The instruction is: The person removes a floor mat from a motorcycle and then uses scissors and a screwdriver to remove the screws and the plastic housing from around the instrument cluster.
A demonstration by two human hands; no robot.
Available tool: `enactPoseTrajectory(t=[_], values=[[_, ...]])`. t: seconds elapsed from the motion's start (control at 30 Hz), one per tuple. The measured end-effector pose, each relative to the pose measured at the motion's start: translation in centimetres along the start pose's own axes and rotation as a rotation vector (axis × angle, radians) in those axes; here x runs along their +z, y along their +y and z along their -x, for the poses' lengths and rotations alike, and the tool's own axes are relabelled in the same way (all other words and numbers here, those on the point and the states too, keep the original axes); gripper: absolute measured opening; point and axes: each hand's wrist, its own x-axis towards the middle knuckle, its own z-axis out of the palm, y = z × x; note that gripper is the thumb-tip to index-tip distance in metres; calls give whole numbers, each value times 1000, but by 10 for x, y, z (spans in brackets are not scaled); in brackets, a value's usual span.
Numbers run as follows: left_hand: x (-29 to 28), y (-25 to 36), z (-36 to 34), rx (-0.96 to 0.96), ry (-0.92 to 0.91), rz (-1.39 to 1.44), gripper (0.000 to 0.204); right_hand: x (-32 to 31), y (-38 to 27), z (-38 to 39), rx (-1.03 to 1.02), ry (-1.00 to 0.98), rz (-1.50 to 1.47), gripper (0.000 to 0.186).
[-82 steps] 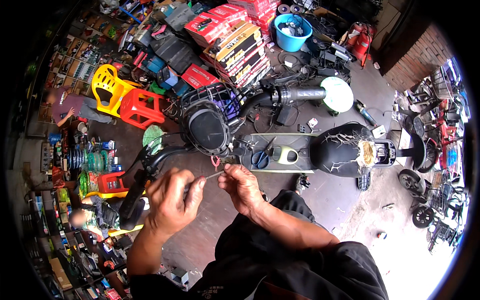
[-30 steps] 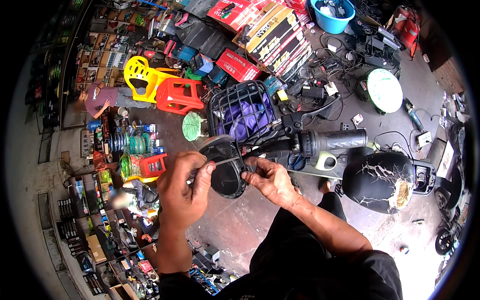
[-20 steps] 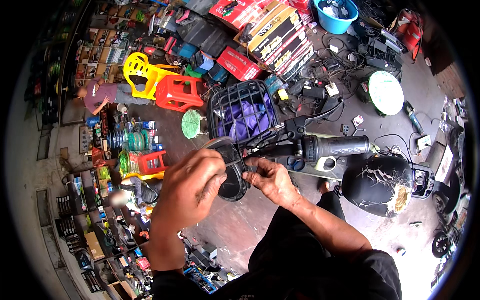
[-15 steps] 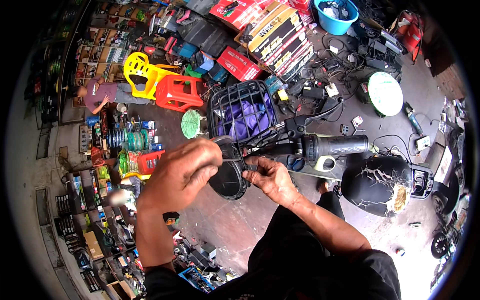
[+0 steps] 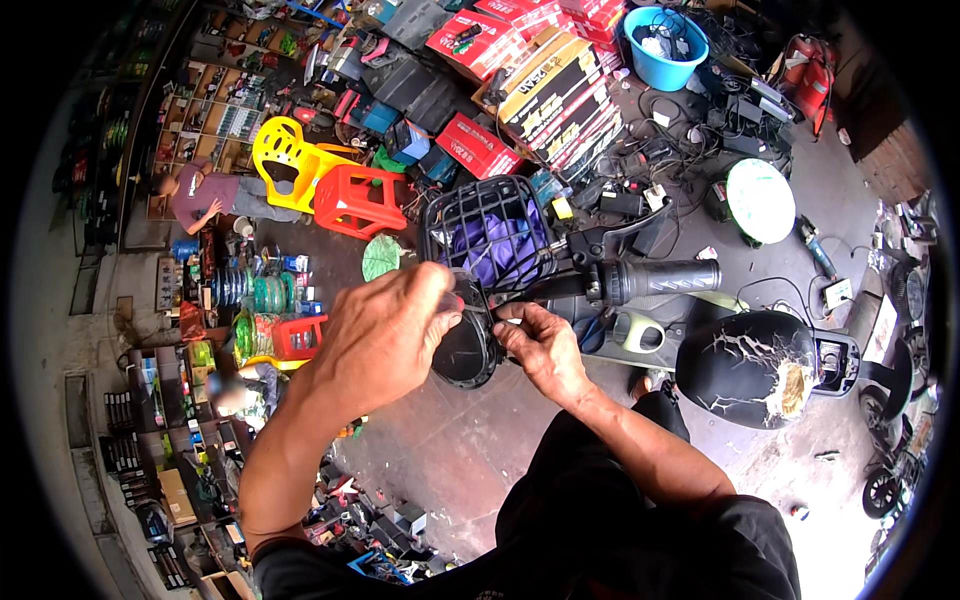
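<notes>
A round black housing (image 5: 466, 355), like a headlight or gauge, sits at the front of an electric scooter, beside the handlebar. My left hand (image 5: 385, 335) is closed at its left edge, around a slim tool with a red end (image 5: 457, 301); its kind is mostly hidden by the fingers. On the other side, my right hand (image 5: 545, 350) pinches the housing's right rim between thumb and fingers. A black handlebar grip (image 5: 665, 283) with a brake lever (image 5: 640, 230) extends to the right. Beyond the housing is a black wire basket (image 5: 485, 230) with purple cloth inside.
The scooter's cracked black seat (image 5: 745, 370) lies to the right. Yellow (image 5: 290, 160) and red (image 5: 360, 195) plastic seats stand at the left, near a person (image 5: 205, 195). Stacked cartons (image 5: 560, 95), a blue tub (image 5: 665, 50) and a round-topped stool (image 5: 760, 200) are farther back.
My left hand has moved slightly right and turned, closer to the housing's top. The handlebar and brake lever have shifted a little left and up. My right hand keeps its pinch on the rim.
</notes>
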Motion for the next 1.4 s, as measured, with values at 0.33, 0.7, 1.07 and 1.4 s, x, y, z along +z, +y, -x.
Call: enactPoseTrajectory(t=[0.33, 0.7, 1.07, 1.4], values=[[-10, 7, -2, -85, -54, -310, 36, 28, -57, 11, -504, 150, 640, 32], [-9, -4, 11, 44, -58, -212, 28, 25, -105, -10, -347, -416, 565, 18], [-8, -25, 11, 198, -43, 340, 16, 23, -85, -17, -334, -386, 380, 14], [-8, -22, 5, 156, 16, 132, 35, 30, -79, -19, -586, -228, 482, 24]])
